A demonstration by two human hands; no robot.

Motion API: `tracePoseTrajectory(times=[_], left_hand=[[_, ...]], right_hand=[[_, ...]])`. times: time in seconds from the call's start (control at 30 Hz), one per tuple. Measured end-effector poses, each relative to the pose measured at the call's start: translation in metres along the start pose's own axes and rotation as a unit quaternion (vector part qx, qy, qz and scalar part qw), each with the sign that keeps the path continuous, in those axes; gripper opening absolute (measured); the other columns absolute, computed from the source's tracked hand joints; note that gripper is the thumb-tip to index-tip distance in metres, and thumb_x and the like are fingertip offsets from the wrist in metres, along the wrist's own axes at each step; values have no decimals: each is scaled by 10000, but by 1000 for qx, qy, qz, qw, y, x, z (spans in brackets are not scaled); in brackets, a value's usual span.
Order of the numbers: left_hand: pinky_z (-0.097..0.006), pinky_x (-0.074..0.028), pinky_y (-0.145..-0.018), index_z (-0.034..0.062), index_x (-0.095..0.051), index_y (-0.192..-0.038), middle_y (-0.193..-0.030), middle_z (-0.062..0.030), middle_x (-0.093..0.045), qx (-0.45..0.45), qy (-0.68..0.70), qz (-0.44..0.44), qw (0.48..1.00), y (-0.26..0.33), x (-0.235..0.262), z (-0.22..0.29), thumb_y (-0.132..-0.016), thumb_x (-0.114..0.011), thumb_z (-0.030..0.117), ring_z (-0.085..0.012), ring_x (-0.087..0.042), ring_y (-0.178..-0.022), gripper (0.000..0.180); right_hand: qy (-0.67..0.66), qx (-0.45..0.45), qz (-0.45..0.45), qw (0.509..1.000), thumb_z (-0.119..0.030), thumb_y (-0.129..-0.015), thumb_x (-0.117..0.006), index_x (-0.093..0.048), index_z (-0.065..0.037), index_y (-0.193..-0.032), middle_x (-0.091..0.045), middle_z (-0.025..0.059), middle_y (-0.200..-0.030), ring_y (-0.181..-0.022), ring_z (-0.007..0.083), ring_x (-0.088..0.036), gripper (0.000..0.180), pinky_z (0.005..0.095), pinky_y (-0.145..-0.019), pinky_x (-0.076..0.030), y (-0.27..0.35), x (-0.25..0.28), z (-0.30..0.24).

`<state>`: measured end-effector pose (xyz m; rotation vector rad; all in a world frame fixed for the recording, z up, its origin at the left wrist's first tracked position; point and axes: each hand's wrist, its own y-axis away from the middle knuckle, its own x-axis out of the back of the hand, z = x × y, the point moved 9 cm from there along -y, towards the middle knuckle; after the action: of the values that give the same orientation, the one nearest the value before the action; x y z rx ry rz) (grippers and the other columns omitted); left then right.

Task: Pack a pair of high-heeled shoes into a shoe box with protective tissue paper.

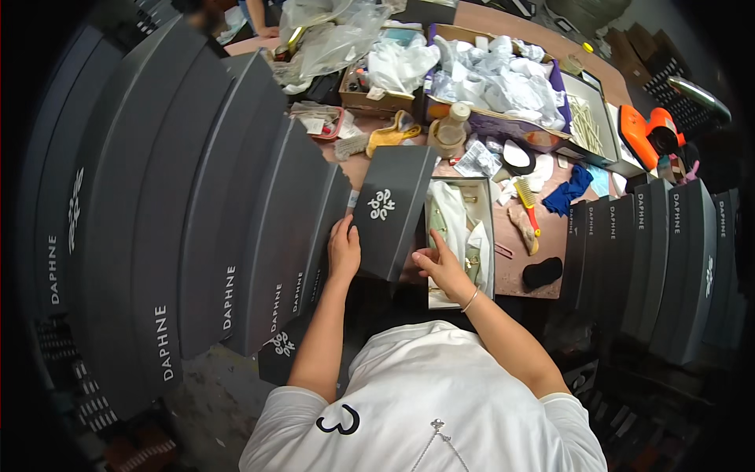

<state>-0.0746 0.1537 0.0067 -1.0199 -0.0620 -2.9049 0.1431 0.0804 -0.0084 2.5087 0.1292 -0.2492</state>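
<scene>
The left hand (344,250) is grasping a dark grey lid (397,206) by its left side, and the lid is slanting at the near edge of the bench (554,238), its far right corner overlapping the open shoebox beside it. The right hand (445,271) is hovering over the near half of that open shoebox (490,240), released and loosely spread with the index finger reaching forward; whether its fingertips are touching anything I cannot tell. The open shoebox is resting at the near edge of the bench, and inside it green shoes with gold-coloured buckles (472,262) are lying among white tissue paper (450,203). To its right, a brush (528,204) with a yellow head and red handle is lying near a crumpled blue cloth (568,191), while a black lump (543,273) is sitting close to the near right corner. Behind the shoebox a squat bottle (451,132) is standing beside a yellow glove (393,134), and toward the far edge a purple-sided carton (503,126) is brimming with crumpled white paper (499,79). Dark boxes are standing in rows past the left edge (157,204) and the right edge (653,259).
</scene>
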Motion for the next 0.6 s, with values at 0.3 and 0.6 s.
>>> tracePoseTrajectory(times=[0.3,0.6], left_hand=[[-383,-408,-985,55,-444,-1377,-1329,-128,-506,303,301,-159,890,8,-47,-44,-921,-605,349,-232,-480,-1233,566],[-332,-480,-793,-51,-407,-1353,-1136,-104,-589,210,373,-293,855,70,-124,49,-906,-654,257,-153,-569,-1000,596]], right_hand=[[-93,100,86,987,-32,-791,-678,-249,18,-1422,-526,172,-1234,-1050,229,-572,765,322,-883,-489,-5,-2,-38],[328,110,196,917,-208,-884,-600,-550,45,-1246,-590,144,-1149,-1003,186,-588,444,297,-866,-468,89,150,-24]])
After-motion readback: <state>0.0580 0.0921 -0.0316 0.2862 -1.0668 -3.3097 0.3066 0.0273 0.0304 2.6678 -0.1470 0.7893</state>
